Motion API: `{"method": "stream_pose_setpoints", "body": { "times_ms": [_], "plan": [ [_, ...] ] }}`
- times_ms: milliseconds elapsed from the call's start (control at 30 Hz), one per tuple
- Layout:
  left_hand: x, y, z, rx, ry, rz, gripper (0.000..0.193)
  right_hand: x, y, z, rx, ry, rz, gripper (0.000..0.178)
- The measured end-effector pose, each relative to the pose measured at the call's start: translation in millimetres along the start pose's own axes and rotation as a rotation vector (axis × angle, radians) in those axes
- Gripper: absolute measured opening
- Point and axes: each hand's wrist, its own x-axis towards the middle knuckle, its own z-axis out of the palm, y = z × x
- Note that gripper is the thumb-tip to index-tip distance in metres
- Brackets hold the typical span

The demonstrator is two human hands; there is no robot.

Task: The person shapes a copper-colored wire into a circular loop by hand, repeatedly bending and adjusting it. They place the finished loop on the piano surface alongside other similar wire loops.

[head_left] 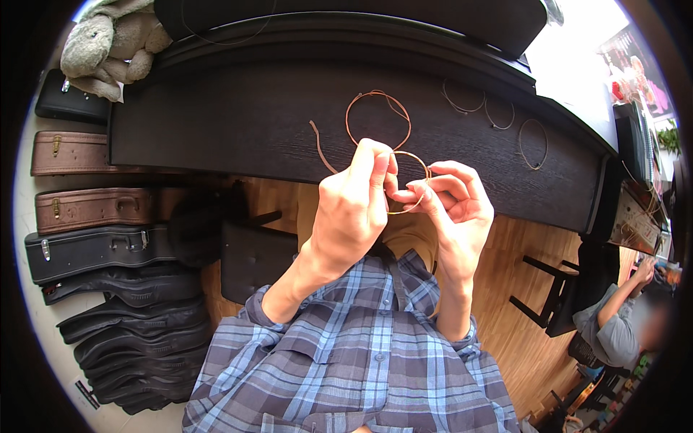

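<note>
My left hand (354, 189) is closed, its thumb and fingers pinching a copper-coloured wound instrument string (414, 154) that is bent into a small ring. My right hand (456, 200) grips the other side of that ring between thumb and fingertips, its remaining fingers curled. Both hands are raised in front of my body, close together. Beyond the left hand shows a larger copper loop (409, 124); a short curved length of wire (320, 148) sticks out left of that hand. Whether these belong to the held string is hidden by my fingers.
Several thin wire coils (520, 143) lie on the dark wooden surface (238, 108) ahead. A plush toy (94, 47) sits far left. Instrument cases (94, 209) and black soft bags (137, 325) line the left. At the right are a black stool (541, 292) and another person (613, 325).
</note>
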Motion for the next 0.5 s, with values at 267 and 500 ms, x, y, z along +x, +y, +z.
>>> {"method": "stream_pose_setpoints", "body": {
  "times_ms": [267,500],
  "plan": [
    [-3.3,-7.4,5.7,0.249,0.112,0.127,0.014,-7.3,-6.7,7.7,0.113,0.058,0.073,0.057],
    [-2.6,-4.6,8.1,0.386,0.136,0.206,0.005,-6.2,5.4,6.1,-0.059,0.060,-0.047,0.066]
  ]
}}
